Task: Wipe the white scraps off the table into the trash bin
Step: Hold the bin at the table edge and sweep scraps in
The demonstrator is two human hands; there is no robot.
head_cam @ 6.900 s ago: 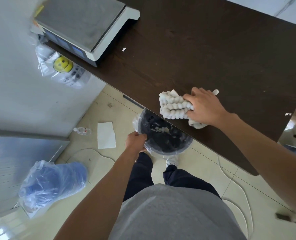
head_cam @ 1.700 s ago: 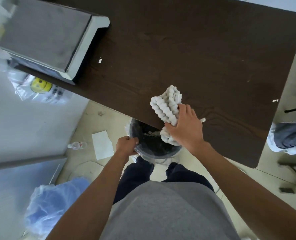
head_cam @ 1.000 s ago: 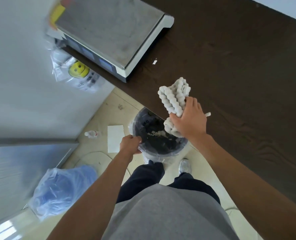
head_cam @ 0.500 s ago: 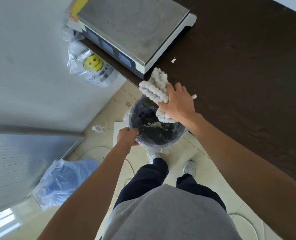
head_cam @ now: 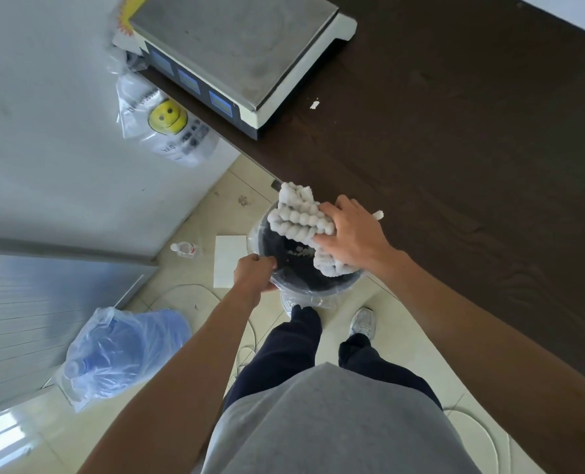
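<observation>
Right hand (head_cam: 350, 239) presses the white cloth (head_cam: 299, 220) over the trash bin (head_cam: 304, 285); left hand (head_cam: 254, 273) grips its nine-o'clock rim; one scrap (head_cam: 314, 104) lies at twelve o'clock

Scale (head_cam: 239, 46): I see it at the dark tabletop's far left corner.
Smiley bag (head_cam: 164, 123): hangs below it.
Small bottle (head_cam: 185, 249): lies on the tiles.
White sheet (head_cam: 227, 261): just beside that bottle.
Blue jug (head_cam: 120, 350): bagged, near the wall.
</observation>
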